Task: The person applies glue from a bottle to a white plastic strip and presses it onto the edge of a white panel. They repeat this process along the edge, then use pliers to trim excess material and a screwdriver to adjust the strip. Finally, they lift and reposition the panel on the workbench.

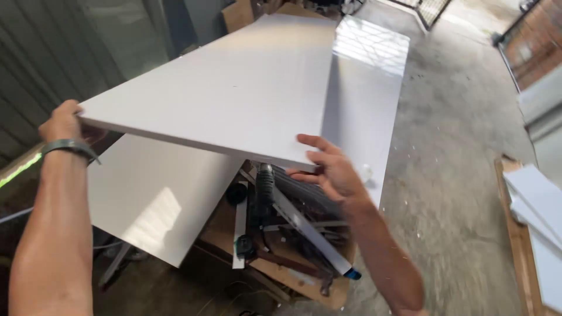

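Observation:
A long white board [234, 88] is held up in the air, tilted, reaching away from me. My left hand [63, 123] grips its near left corner; a band sits on that wrist. My right hand [328, 169] holds the near right corner, fingers over the top and thumb under the edge. Below it lie two more white boards, one [152, 199] at the left and a longer glossy one [366, 93] at the right.
Under the boards a wooden bench [293, 281] carries a power tool [266, 193], a metal straightedge [307, 231] and a tape measure [244, 246]. White panels [538, 216] are stacked at the right on the concrete floor [456, 146]. A corrugated metal wall [47, 52] stands on the left.

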